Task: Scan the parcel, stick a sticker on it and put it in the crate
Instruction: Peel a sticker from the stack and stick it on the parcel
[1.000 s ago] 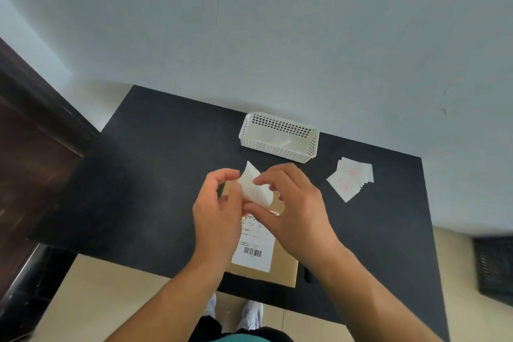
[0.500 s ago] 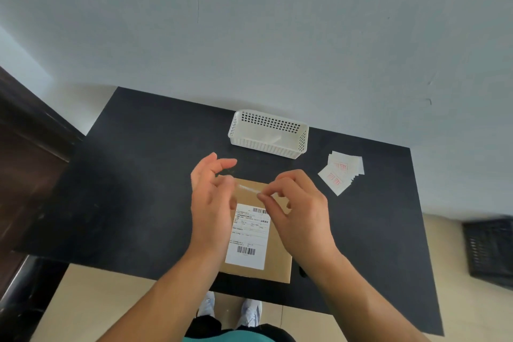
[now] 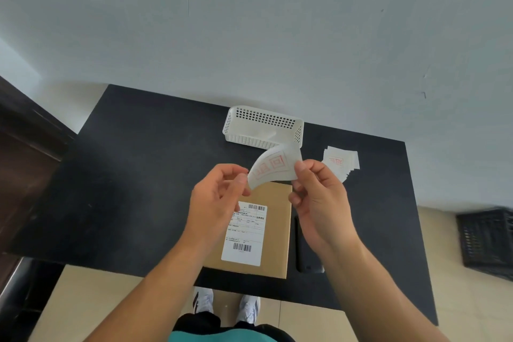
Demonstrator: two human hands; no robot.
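A flat brown parcel (image 3: 274, 230) with a white shipping label (image 3: 245, 233) lies on the black table (image 3: 138, 180) near its front edge. Above the parcel's far end I hold a white sticker (image 3: 273, 166) with red print, curved between both hands. My left hand (image 3: 216, 200) pinches its lower left corner. My right hand (image 3: 319, 197) pinches its right edge. A black crate (image 3: 488, 244) stands on the floor at the right, partly cut off by the frame.
A white perforated basket (image 3: 263, 128) sits at the table's far side. A pile of several more stickers (image 3: 341, 161) lies to its right. A dark phone-like device (image 3: 305, 253) lies just right of the parcel. A dark wooden door is at left.
The sticker, held low and edge-on over the parcel before, is now raised and curved open with its red print showing. Both hands lifted and moved slightly apart.
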